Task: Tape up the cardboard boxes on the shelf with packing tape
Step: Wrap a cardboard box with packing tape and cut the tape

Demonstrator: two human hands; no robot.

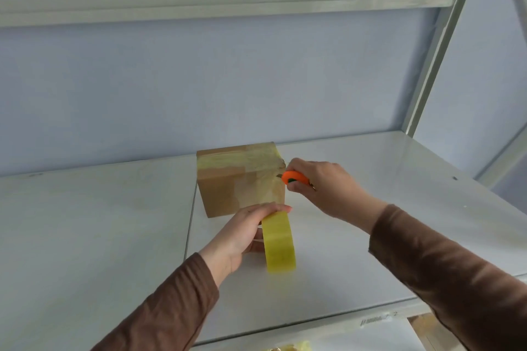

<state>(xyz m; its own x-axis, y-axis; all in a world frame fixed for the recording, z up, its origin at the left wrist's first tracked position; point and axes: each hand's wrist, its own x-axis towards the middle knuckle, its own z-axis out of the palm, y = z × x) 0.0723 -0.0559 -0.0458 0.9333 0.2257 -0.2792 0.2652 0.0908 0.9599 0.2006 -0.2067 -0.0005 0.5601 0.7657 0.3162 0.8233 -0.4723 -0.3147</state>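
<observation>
A: At the right front corner of the cardboard box (228, 182), what are the fingers doing?

B: The fingers of the right hand (322, 185) are curling tightly round an orange cutter (295, 177), gripping it, and its tip is pointing at the box's upper right edge, where the yellowish tape is running over the corner. Whether a blade is touching the tape I cannot tell.

A: And the other hand?

B: The left hand (242, 234) is holding the roll of packing tape (279, 242) upright on edge, fingers lying along the top of the roll and the thumb going in at the core. It is hovering just in front of the box, near its lower front edge.

A: Is a strip running from roll to box?

B: Something pale and filmy is stretching up the box's right front corner, but it is too faint to say whether it is joining the roll.

A: Where is the box sitting?

B: It is standing on the white shelf board (99, 222), towards the back, with tape already wrapping its top and part of its front face. Both arms are wearing brown sleeves (445, 262).

A: Anything beyond?

B: Pale metal rails (228, 6) are crossing the blue-grey wall (199, 80) behind, and a slanted upright (436, 45) is rising at the right. Below the shelf's front edge, something yellowish (288, 347) is showing, too cropped to name.
</observation>
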